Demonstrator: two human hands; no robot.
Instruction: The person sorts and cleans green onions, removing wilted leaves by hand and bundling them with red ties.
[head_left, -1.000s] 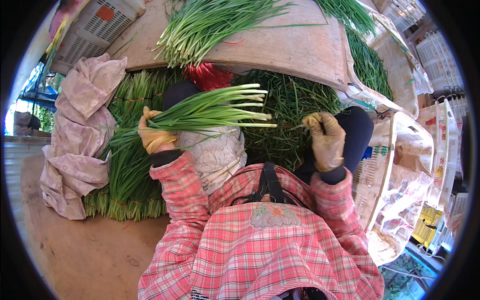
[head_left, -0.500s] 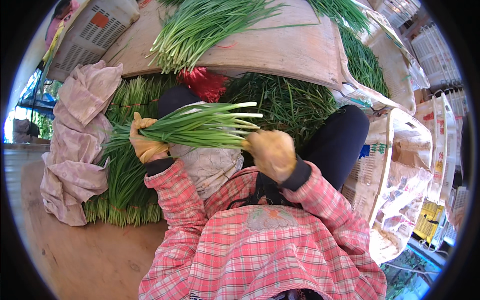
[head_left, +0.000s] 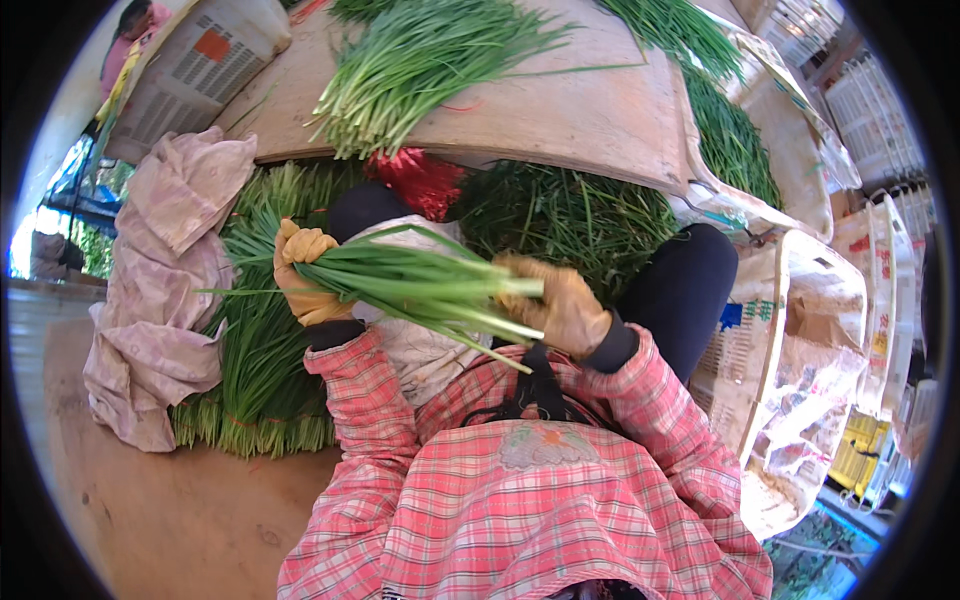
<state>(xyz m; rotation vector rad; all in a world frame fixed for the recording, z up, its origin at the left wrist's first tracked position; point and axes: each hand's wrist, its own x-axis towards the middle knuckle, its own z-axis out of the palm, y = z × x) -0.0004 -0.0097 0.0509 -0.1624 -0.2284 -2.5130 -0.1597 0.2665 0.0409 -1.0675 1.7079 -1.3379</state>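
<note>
My left hand, in a tan glove, is closed round the leafy part of a bunch of garlic chives. The bunch lies level above my lap, its pale stem ends pointing right. At those ends my right hand, gloved alike and blurred by motion, has its fingers curled against the stems. A few stems hang lower, apart from the rest. Tied bundles of chives are stacked left of my lap, and a loose heap of chives rests on the wooden board ahead.
A red tuft of ties hangs at the board's near edge. Darker loose leaves lie beneath it. A pinkish cloth drapes at the left. White plastic crates stand at the right; a grey-white crate is far left, near another person.
My right hand has moved slightly right and down, its fingers now over the stem ends. The bunch has tilted, stem ends lower, and some stems have spread downward.
</note>
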